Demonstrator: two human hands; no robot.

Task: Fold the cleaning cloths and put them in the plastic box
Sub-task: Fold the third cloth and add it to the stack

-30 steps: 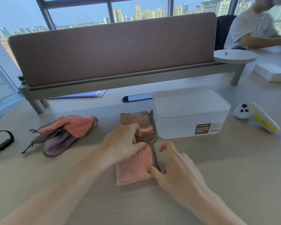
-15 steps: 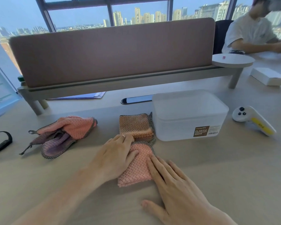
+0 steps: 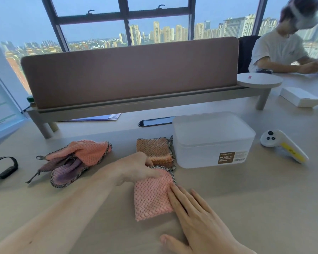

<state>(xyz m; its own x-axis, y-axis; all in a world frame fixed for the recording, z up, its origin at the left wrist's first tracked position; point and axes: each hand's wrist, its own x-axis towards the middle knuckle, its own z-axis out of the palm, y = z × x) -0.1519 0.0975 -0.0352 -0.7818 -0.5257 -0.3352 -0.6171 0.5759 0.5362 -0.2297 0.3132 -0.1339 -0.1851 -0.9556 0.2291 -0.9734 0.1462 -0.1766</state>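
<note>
Pressing pink cloth (image 3: pixel 151 197): hands (image 3: pixel 196 217), right flat.

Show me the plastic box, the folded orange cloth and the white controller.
plastic box (image 3: pixel 196 154), head view, front wall.
folded orange cloth (image 3: pixel 152 149), head view, top face.
white controller (image 3: pixel 283 143), head view, middle of handle.

A black wristband (image 3: pixel 4 167) lay at the left edge, a white-and-yellow plastic controller (image 3: pixel 283 149) at right, a black phone (image 3: pixel 155 122) centre.
</note>
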